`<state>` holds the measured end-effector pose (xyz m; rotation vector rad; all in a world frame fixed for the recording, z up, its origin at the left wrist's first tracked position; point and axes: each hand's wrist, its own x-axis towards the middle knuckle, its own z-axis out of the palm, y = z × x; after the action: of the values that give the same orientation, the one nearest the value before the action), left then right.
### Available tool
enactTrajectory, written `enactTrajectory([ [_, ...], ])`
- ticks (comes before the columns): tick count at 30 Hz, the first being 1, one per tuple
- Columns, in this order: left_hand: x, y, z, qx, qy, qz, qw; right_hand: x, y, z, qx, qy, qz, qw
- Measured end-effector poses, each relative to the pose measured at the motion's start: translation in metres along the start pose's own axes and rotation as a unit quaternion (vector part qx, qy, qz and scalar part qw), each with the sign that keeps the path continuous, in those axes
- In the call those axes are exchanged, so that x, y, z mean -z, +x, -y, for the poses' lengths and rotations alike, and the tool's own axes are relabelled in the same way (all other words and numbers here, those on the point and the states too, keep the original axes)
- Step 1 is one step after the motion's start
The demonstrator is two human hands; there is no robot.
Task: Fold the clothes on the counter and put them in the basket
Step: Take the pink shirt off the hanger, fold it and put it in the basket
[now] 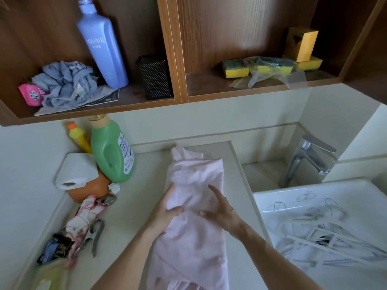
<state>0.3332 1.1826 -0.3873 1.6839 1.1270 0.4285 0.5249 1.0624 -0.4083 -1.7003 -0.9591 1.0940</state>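
A pale pink garment [194,185] lies lengthwise down the centre of the frame on the cream counter [138,206], already narrowed into a long strip, its far end bunched towards the back wall and its near end running off the bottom edge. The left hand [165,214] pinches the strip's left edge, thumb on top and fingers tucked beneath, likely to lift that side for the next fold. The right hand [222,212] rests on the cloth with fingers straight and spread, seemingly pinning it flat so that it does not slide.

Room is tight. To the right the counter ends just beside the garment, dropping to the white sink [278,200], which holds a heap of hangers [326,233]. On the left, a green detergent bottle [111,151], a toilet roll [73,172] and pliers [94,237] crowd the surface, leaving a bare lane between them and the cloth. No basket is in view
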Motion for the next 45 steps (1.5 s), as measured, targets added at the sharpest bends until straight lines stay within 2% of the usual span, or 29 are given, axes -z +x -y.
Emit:
enactTrajectory([
  [3, 0.0, -0.005, -0.007, -0.05, -0.008, 0.016, 0.999, 0.002, -0.011, -0.006, 0.024, 0.076, -0.005, 0.997],
  [5, 0.002, -0.007, -0.015, -0.069, 0.02, 0.029, 0.997, 0.008, -0.013, -0.004, 0.017, 0.086, -0.004, 0.996],
  [8, 0.006, -0.014, -0.032, -0.09, 0.054, 0.037, 0.994, 0.016, -0.013, 0.006, -0.012, -0.066, -0.046, 0.997],
  [10, 0.008, -0.017, -0.046, -0.109, 0.06, 0.031, 0.992, 0.018, -0.016, 0.017, 0.013, -0.205, -0.106, 0.973],
  [13, 0.008, -0.023, -0.072, -0.153, 0.053, 0.025, 0.987, 0.018, -0.026, 0.04, 0.134, -0.362, -0.111, 0.916],
  [15, 0.006, -0.031, -0.095, -0.176, 0.055, 0.031, 0.982, 0.023, -0.032, 0.058, 0.183, -0.415, -0.117, 0.884],
  [18, 0.002, -0.047, -0.125, -0.201, 0.089, 0.056, 0.974, 0.04, -0.032, 0.07, 0.265, -0.444, -0.192, 0.834],
  [19, 0.002, -0.053, -0.133, -0.205, 0.1, 0.065, 0.972, 0.048, -0.034, 0.075, 0.281, -0.434, -0.192, 0.834],
  [22, 0.003, -0.065, -0.153, -0.206, 0.148, 0.052, 0.966, 0.067, -0.042, 0.096, 0.232, -0.383, -0.126, 0.885],
  [24, 0.006, -0.072, -0.166, -0.217, 0.218, -0.006, 0.952, 0.073, -0.046, 0.105, 0.237, -0.385, -0.108, 0.885],
  [26, 0.006, -0.079, -0.173, -0.256, 0.293, -0.074, 0.918, 0.081, -0.052, 0.107, 0.256, -0.324, -0.085, 0.907],
  [27, 0.004, -0.082, -0.172, -0.285, 0.295, -0.085, 0.908, 0.085, -0.055, 0.107, 0.269, -0.282, -0.073, 0.918],
  [30, -0.003, -0.092, -0.163, -0.309, 0.206, -0.011, 0.928, 0.099, -0.075, 0.108, 0.315, -0.187, -0.03, 0.93],
  [32, -0.007, -0.099, -0.16, -0.255, 0.139, 0.064, 0.955, 0.104, -0.096, 0.112, 0.338, -0.157, -0.018, 0.928],
  [34, -0.01, -0.106, -0.158, -0.195, 0.124, 0.1, 0.968, 0.108, -0.115, 0.116, 0.336, -0.161, -0.021, 0.928],
  [38, -0.016, -0.119, -0.152, -0.2, 0.212, 0.071, 0.954, 0.12, -0.151, 0.114, 0.261, -0.239, -0.054, 0.934],
  [40, -0.025, -0.134, -0.15, -0.215, 0.188, 0.083, 0.955, 0.121, -0.179, 0.115, 0.216, -0.279, -0.05, 0.934],
  [42, -0.038, -0.151, -0.148, -0.221, 0.152, 0.114, 0.957, 0.113, -0.207, 0.118, 0.188, -0.275, -0.043, 0.942],
  [45, -0.065, -0.171, -0.14, -0.243, 0.129, 0.189, 0.943, 0.102, -0.246, 0.109, 0.198, -0.271, -0.095, 0.937],
])
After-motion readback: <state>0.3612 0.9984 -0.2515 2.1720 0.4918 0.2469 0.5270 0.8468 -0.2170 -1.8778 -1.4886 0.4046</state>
